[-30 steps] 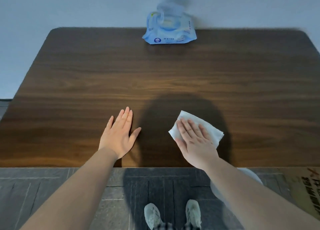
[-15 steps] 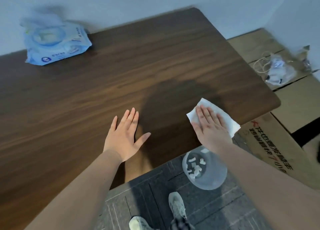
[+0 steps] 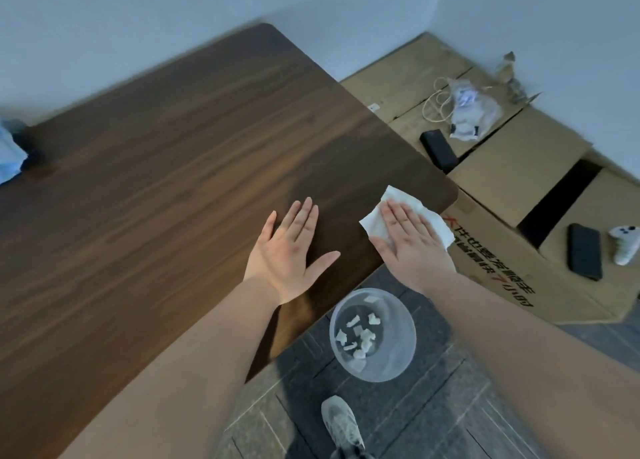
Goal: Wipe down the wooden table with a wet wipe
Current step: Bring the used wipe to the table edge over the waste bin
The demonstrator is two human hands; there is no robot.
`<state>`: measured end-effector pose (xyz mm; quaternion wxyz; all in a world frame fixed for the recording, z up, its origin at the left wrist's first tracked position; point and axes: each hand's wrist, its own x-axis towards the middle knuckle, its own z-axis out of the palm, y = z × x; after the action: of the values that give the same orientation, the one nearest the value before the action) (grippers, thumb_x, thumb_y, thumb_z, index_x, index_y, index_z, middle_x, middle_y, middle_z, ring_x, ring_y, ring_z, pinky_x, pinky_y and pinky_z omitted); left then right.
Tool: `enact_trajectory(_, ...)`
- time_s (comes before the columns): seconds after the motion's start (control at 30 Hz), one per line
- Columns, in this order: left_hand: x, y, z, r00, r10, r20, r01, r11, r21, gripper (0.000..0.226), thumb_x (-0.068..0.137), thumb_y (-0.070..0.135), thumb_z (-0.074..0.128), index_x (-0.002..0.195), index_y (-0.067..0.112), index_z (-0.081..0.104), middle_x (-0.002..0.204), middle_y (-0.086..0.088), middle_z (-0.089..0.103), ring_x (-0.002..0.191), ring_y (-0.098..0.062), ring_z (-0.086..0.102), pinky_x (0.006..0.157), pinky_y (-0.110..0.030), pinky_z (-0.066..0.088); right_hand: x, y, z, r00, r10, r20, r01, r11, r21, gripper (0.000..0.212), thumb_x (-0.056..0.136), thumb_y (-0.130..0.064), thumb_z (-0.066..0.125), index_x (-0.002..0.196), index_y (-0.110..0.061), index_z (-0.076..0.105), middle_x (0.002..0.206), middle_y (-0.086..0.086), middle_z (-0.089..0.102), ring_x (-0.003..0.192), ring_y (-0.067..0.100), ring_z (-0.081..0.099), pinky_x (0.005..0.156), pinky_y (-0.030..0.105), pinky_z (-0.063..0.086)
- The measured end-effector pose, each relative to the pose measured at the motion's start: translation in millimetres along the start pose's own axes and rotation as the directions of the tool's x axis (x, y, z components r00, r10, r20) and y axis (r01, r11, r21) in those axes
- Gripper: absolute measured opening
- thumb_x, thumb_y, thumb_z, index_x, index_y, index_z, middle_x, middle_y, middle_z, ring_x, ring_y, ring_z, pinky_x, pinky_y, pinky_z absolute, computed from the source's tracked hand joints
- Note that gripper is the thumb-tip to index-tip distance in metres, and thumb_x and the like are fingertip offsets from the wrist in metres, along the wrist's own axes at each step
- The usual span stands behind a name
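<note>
The dark wooden table (image 3: 166, 153) fills the left and middle of the view. My right hand (image 3: 410, 242) presses flat on a white wet wipe (image 3: 375, 223) at the table's near right corner, and part of the wipe hangs past the edge. My left hand (image 3: 289, 254) lies flat on the wood a little to the left, fingers apart, holding nothing. The blue wipes pack (image 3: 8, 153) shows only as a sliver at the far left edge.
A clear plastic bowl (image 3: 398, 354) with white scraps sits on the dark floor just below the table's near edge, beside my shoe (image 3: 341, 424). Flattened cardboard boxes (image 3: 519, 167) lie right of the table, carrying two black phones (image 3: 585, 250), a white controller (image 3: 625, 244) and a bag with a cord (image 3: 464, 112).
My right hand slid the wipe rightward from the table's front middle to its near right corner. The view swung right, pushing the wipes pack almost out of frame. My left hand stayed flat.
</note>
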<state>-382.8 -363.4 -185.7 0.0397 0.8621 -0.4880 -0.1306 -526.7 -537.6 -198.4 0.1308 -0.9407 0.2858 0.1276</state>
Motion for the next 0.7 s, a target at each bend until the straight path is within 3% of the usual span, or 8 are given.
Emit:
enact_trajectory(0.13,36.7,24.5,2.1,0.998,0.053,0.030,-0.054,0.998,0.023,0.081,0.084,0.070,0.003,0.149,0.021,-0.008,0.157,0.007,-0.014,0.142,-0.008,-0.016,0.118,-0.037,-0.007,14.9,31.7,-13.0,0.999,0.047,-0.011,-0.047,0.998,0.036,0.065,0.098,-0.053,0.017,0.150,-0.024,-0.009,0.160,-0.004,-0.011,0.145,0.010,-0.013,0.110,0.026,-0.015)
enact_trajectory(0.23,60.8,42.6,3.8,0.994,0.095,0.060,-0.097,0.995,0.027,0.081,0.084,0.070,0.002,0.148,0.021,-0.010,0.157,0.006,-0.014,0.142,-0.010,-0.016,0.118,-0.038,-0.007,23.5,46.1,-19.9,0.997,0.027,-0.078,-0.018,0.994,0.110,0.065,0.098,-0.051,0.028,0.151,-0.021,0.006,0.161,-0.003,0.003,0.147,0.012,-0.002,0.111,0.026,-0.007)
enact_trajectory(0.4,83.0,68.3,9.5,0.989,0.127,0.071,-0.132,0.989,0.067,0.080,0.085,0.071,0.003,0.148,0.022,-0.010,0.158,0.007,-0.013,0.143,-0.009,-0.016,0.118,-0.044,-0.007,16.7,58.8,-13.5,0.920,0.070,-0.385,0.027,0.971,0.239,0.040,0.097,-0.026,0.050,0.133,-0.009,0.052,0.141,0.006,0.050,0.135,0.020,0.042,0.110,0.026,0.023)
enact_trajectory(0.5,84.8,69.2,12.5,0.992,0.114,0.043,-0.117,0.991,0.064,0.081,0.084,0.073,0.002,0.148,0.024,-0.008,0.158,0.009,-0.011,0.143,-0.008,-0.015,0.118,-0.046,-0.006,5.4,63.5,2.3,0.835,0.165,-0.525,0.034,0.936,0.349,0.030,0.094,-0.015,0.057,0.122,-0.005,0.061,0.130,0.008,0.060,0.127,0.022,0.051,0.107,0.031,0.035)
enact_trajectory(0.57,85.6,69.4,13.6,0.993,0.109,0.034,-0.111,0.992,0.063,0.081,0.083,0.073,0.002,0.148,0.026,-0.008,0.157,0.010,-0.011,0.143,-0.008,-0.015,0.118,-0.046,-0.005,-6.1,69.7,11.8,0.811,0.281,-0.512,0.000,0.877,0.481,0.030,0.095,-0.015,0.055,0.123,-0.005,0.062,0.129,0.004,0.059,0.126,0.014,0.049,0.107,0.028,0.034)
enact_trajectory(0.63,86.2,70.0,14.2,0.994,0.103,0.019,-0.104,0.993,0.063,0.081,0.083,0.074,0.002,0.148,0.027,-0.007,0.158,0.010,-0.010,0.143,-0.008,-0.014,0.118,-0.046,-0.005,-21.3,79.5,27.9,0.790,0.479,-0.383,-0.121,0.734,0.668,0.031,0.097,-0.018,0.051,0.124,-0.007,0.061,0.123,-0.002,0.061,0.120,0.008,0.050,0.105,0.026,0.036)
enact_trajectory(0.7,86.1,70.0,14.9,0.995,0.099,0.011,-0.099,0.993,0.058,0.082,0.082,0.075,0.002,0.148,0.027,-0.006,0.158,0.011,-0.009,0.143,-0.007,-0.014,0.118,-0.046,-0.004,-36.9,89.2,56.3,0.774,0.593,-0.224,-0.260,0.619,0.741,0.029,0.098,-0.019,0.049,0.120,-0.009,0.064,0.101,-0.006,0.065,0.098,0.010,0.058,0.088,0.026,0.044)
